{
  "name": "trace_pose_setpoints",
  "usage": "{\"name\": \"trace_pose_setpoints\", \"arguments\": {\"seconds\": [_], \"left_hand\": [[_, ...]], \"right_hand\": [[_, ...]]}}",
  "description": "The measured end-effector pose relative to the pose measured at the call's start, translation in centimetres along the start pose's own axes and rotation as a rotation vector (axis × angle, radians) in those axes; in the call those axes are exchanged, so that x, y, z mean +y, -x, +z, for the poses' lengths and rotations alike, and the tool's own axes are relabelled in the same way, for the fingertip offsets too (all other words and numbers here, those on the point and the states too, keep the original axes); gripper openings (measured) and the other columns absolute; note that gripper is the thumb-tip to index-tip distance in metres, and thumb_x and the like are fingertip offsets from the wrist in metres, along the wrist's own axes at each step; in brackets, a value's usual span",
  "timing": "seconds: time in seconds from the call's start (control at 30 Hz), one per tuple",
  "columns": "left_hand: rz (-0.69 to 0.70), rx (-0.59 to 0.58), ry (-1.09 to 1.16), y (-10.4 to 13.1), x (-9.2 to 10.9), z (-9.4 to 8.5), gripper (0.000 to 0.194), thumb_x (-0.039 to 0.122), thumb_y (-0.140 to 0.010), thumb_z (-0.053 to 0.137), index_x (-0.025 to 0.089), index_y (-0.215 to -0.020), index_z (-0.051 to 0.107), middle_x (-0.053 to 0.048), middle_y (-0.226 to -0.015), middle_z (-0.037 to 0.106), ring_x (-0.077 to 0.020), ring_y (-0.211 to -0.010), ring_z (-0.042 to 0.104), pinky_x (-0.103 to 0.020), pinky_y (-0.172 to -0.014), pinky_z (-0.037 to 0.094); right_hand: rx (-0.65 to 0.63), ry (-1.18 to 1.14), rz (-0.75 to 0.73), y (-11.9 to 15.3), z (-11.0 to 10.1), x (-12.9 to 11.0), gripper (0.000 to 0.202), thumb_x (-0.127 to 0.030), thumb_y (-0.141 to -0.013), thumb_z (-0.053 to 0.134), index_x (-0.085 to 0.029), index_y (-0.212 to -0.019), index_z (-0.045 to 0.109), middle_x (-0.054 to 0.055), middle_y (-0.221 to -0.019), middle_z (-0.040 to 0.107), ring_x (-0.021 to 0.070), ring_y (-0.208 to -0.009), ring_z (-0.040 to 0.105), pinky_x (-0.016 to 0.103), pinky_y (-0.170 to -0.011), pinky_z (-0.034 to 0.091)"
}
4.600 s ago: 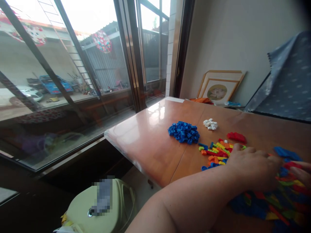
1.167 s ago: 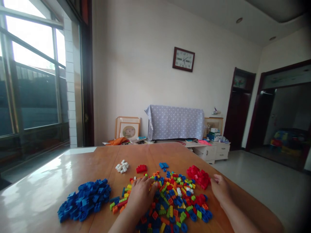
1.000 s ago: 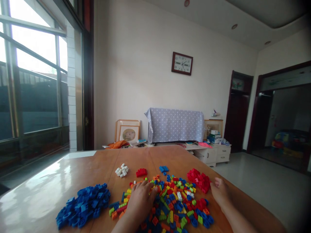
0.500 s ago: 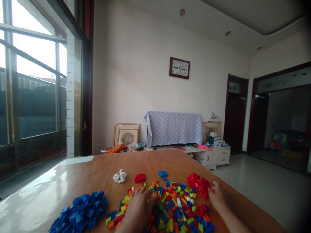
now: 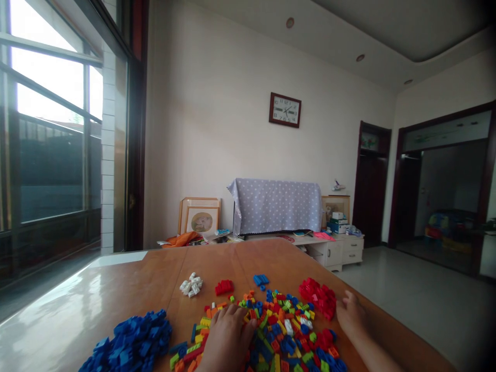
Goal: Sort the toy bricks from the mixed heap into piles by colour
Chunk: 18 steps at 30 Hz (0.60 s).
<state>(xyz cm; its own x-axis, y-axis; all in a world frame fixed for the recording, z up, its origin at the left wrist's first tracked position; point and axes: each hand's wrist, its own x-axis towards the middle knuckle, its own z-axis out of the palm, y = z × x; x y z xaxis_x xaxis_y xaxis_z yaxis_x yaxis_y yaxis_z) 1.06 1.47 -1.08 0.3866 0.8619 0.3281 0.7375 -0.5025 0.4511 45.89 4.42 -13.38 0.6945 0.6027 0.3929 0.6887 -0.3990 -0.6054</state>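
A wide spread of mixed coloured bricks (image 5: 277, 330) covers the near middle of the wooden table (image 5: 155, 268). My left hand (image 5: 229, 333) lies palm down on the left part of this spread, fingers bent over the bricks; whatever is under its fingertips is hidden. Beside the red brick pile (image 5: 318, 297), on its right, is my right hand (image 5: 351, 313), with fingers curled; I cannot make out anything in it. A big blue brick pile (image 5: 129, 341) lies to the left of my left hand.
Farther back on the table are small groups of white bricks (image 5: 191, 284), red bricks (image 5: 223, 287) and blue bricks (image 5: 261, 280). Beyond the table stand a low white cabinet (image 5: 337, 253) and a cloth-covered object (image 5: 277, 206). A window is at the left.
The view has shifted slightly. My right hand has moved a little away from the red pile, to the right. My left hand stays over the mixed bricks, its fingers slightly shifted.
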Motion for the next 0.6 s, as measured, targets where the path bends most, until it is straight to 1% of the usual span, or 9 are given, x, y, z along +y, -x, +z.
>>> {"name": "trace_pose_setpoints", "arguments": {"seconds": [0.07, 0.13, 0.2, 0.27, 0.33, 0.4, 0.53, 0.6], "left_hand": [[-0.018, -0.046, -0.009, 0.0, 0.1, 0.1, 0.046, 0.054, -0.092, 0.045, 0.028, -0.122, 0.069, -0.009, -0.129, 0.065, -0.0318, -0.123, 0.054, -0.045, -0.106, 0.037], [-0.042, -0.111, -0.021, 0.0, 0.0, 0.3, 0.055, 0.055, -0.088, 0.049, 0.026, -0.133, 0.064, -0.009, -0.142, 0.057, -0.0348, -0.135, 0.045, -0.049, -0.113, 0.031], [-0.059, -0.165, -0.033, 0.1, 0.0, 0.5, 0.061, 0.054, -0.085, 0.053, 0.025, -0.138, 0.060, -0.009, -0.149, 0.051, -0.0361, -0.141, 0.038, -0.052, -0.117, 0.025], [-0.067, -0.192, -0.048, 0.0, -0.1, 0.6, 0.063, 0.051, -0.082, 0.055, 0.024, -0.139, 0.059, -0.008, -0.151, 0.049, -0.0362, -0.143, 0.035, -0.054, -0.118, 0.023], [-0.074, -0.208, -0.066, -0.1, 0.0, 0.7, 0.061, 0.046, -0.079, 0.057, 0.025, -0.136, 0.061, -0.007, -0.151, 0.049, -0.0361, -0.143, 0.035, -0.055, -0.117, 0.023], [-0.076, -0.227, -0.079, -0.4, 0.2, 0.8, 0.058, 0.041, -0.077, 0.058, 0.026, -0.132, 0.063, -0.007, -0.149, 0.051, -0.0357, -0.140, 0.038, -0.054, -0.116, 0.026], [-0.052, -0.254, -0.074, -0.7, 0.5, 0.8, 0.053, 0.033, -0.076, 0.057, 0.028, -0.128, 0.065, -0.006, -0.144, 0.054, -0.0338, -0.134, 0.044, -0.049, -0.109, 0.035], [-0.046, -0.245, -0.074, -0.6, 0.5, 0.8, 0.048, 0.031, -0.076, 0.057, 0.028, -0.123, 0.066, -0.006, -0.139, 0.058, -0.0330, -0.130, 0.048, -0.046, -0.105, 0.038]], "right_hand": [[0.006, 0.003, -0.010, 0.0, 0.0, -0.1, 0.061, -0.036, -0.084, 0.047, -0.007, -0.138, 0.049, 0.020, -0.118, 0.071, 0.0331, -0.112, 0.067, 0.043, -0.097, 0.049], [0.011, 0.006, -0.014, 0.0, 0.0, -0.2, 0.061, -0.036, -0.085, 0.046, -0.006, -0.138, 0.049, 0.021, -0.118, 0.071, 0.0327, -0.111, 0.067, 0.042, -0.097, 0.049], [0.012, 0.007, -0.019, 0.0, -0.1, -0.5, 0.060, -0.035, -0.086, 0.045, -0.005, -0.137, 0.049, 0.021, -0.117, 0.070, 0.0324, -0.111, 0.067, 0.041, -0.097, 0.048], [0.012, 0.005, -0.021, 0.0, -0.2, -0.6, 0.059, -0.036, -0.086, 0.044, -0.005, -0.137, 0.050, 0.021, -0.117, 0.070, 0.0324, -0.111, 0.067, 0.041, -0.098, 0.048], [0.012, 0.001, -0.023, 0.1, -0.2, -0.8, 0.058, -0.037, -0.087, 0.044, -0.005, -0.136, 0.051, 0.021, -0.117, 0.070, 0.0322, -0.111, 0.067, 0.040, -0.099, 0.047], [0.015, -0.004, -0.027, 0.2, -0.3, -0.9, 0.058, -0.038, -0.087, 0.043, -0.005, -0.134, 0.052, 0.020, -0.118, 0.070, 0.0321, -0.111, 0.067, 0.040, -0.099, 0.047], [0.041, -0.022, -0.043, 0.5, -0.7, -1.4, 0.058, -0.043, -0.088, 0.042, -0.006, -0.132, 0.054, 0.021, -0.118, 0.070, 0.0311, -0.110, 0.067, 0.040, -0.097, 0.048], [0.066, -0.039, -0.055, 0.7, -0.9, -1.8, 0.058, -0.044, -0.087, 0.045, -0.006, -0.129, 0.056, 0.021, -0.116, 0.070, 0.0308, -0.108, 0.068, 0.040, -0.096, 0.049]]}}
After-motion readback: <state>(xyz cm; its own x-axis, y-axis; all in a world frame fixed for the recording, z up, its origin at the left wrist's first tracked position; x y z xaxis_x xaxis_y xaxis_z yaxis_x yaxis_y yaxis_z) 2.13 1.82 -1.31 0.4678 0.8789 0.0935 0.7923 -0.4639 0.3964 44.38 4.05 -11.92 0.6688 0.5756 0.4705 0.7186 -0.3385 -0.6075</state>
